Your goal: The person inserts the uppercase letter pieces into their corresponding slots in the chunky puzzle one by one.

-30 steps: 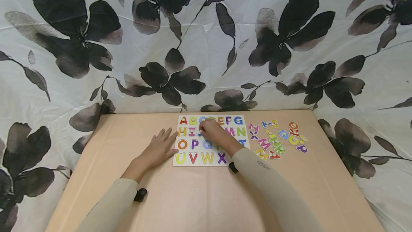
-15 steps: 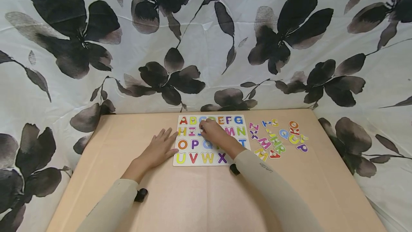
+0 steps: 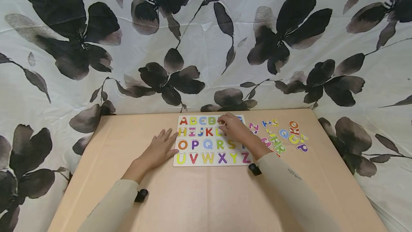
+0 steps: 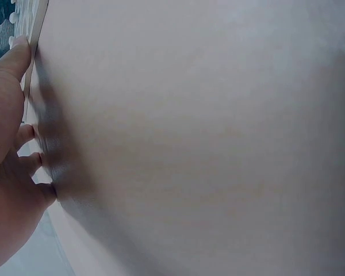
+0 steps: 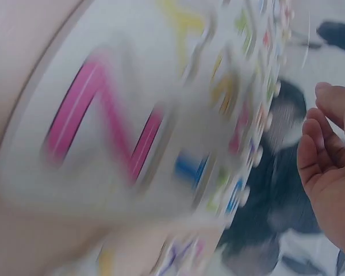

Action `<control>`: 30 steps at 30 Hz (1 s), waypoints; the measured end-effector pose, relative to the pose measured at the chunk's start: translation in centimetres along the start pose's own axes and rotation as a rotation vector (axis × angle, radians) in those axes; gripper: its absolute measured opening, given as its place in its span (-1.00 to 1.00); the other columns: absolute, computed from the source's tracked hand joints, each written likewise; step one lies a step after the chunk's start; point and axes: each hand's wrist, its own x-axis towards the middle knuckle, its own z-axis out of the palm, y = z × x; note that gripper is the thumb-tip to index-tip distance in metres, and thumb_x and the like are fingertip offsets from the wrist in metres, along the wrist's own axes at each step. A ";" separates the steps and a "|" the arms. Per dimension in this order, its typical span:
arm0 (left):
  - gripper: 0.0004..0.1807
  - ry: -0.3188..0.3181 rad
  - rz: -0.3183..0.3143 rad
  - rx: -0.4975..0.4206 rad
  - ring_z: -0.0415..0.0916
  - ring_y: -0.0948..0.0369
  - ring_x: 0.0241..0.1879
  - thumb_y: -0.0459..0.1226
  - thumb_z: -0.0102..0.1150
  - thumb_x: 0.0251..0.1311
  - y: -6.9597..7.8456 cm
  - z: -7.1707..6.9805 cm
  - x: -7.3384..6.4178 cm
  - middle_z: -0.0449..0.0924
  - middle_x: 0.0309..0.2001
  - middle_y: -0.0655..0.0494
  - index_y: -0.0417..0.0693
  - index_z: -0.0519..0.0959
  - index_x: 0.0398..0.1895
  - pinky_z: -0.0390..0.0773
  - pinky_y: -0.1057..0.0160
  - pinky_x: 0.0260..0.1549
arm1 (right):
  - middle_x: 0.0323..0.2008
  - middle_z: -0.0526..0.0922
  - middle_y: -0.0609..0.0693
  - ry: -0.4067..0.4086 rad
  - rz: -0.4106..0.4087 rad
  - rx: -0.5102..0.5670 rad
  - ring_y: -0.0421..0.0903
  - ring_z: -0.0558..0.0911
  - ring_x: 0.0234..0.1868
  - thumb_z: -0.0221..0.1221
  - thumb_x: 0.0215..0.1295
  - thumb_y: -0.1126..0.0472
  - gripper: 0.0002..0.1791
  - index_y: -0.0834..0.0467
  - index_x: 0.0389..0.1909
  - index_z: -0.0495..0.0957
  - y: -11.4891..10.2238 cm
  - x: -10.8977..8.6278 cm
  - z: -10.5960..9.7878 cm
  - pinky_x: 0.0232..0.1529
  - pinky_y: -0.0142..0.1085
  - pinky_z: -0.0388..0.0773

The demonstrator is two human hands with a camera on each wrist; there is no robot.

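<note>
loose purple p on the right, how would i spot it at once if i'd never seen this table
Find the white alphabet board near the far edge of the table, then go right to the scattered loose letters. In the rightmost cluster, the purple P lies at the near end. Its colour sets it apart from the yellow letters just beyond it.

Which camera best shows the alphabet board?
The head view: it shows the alphabet board from above, nearly whole, though the right hand covers part. The right wrist view has a blurred, tilted close-up; the left wrist view, only a sliver along one edge.
</note>
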 end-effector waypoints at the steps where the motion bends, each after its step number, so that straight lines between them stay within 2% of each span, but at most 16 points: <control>1: -0.18 -0.004 -0.004 -0.002 -0.15 -0.30 0.62 0.10 0.14 0.45 0.0 0.0 0.0 -0.02 0.65 -0.23 0.02 0.16 0.64 -0.06 -0.46 0.49 | -0.01 0.59 0.01 0.004 0.012 0.006 -0.04 0.56 -0.04 0.26 0.46 0.17 -0.67 0.15 0.18 0.62 0.7 -0.3 -0.4 0.10 -0.15 0.63; 10: -0.19 -0.003 -0.002 -0.003 -0.13 -0.31 0.62 0.08 0.15 0.45 0.1 -0.1 0.1 0.00 0.64 -0.24 0.01 0.17 0.64 -0.04 -0.45 0.49 | 0.03 0.59 0.09 0.051 0.076 -0.013 0.03 0.61 0.01 0.26 0.46 0.22 -0.67 0.21 0.18 0.61 6.9 -3.4 -3.6 0.09 -0.07 0.67; 16: -0.19 -0.004 -0.007 0.000 -0.12 -0.31 0.62 0.08 0.16 0.44 0.2 -0.2 -0.1 0.00 0.64 -0.24 0.00 0.18 0.63 -0.03 -0.46 0.48 | 0.02 0.57 0.14 0.044 0.178 -0.034 0.08 0.58 0.00 0.22 0.48 0.19 -0.69 0.20 0.15 0.60 10.8 -5.2 -5.0 0.08 -0.01 0.67; 21: -0.18 -0.012 -0.016 -0.007 -0.15 -0.30 0.62 0.09 0.16 0.44 0.1 -0.1 -0.2 -0.01 0.65 -0.23 0.00 0.17 0.64 -0.05 -0.45 0.49 | -0.04 0.59 0.20 0.056 0.176 -0.055 0.13 0.60 -0.03 0.21 0.47 0.23 -0.70 0.28 0.12 0.60 14.5 -6.6 -5.9 0.06 0.06 0.64; 30: -0.19 0.004 0.000 -0.004 -0.13 -0.31 0.62 0.11 0.13 0.45 -0.1 0.0 0.0 0.00 0.64 -0.24 0.01 0.17 0.64 -0.04 -0.47 0.48 | -0.04 0.59 0.28 0.089 0.232 -0.100 0.21 0.59 -0.02 0.21 0.49 0.22 -0.68 0.35 0.11 0.57 18.2 -9.5 -8.2 0.07 0.16 0.59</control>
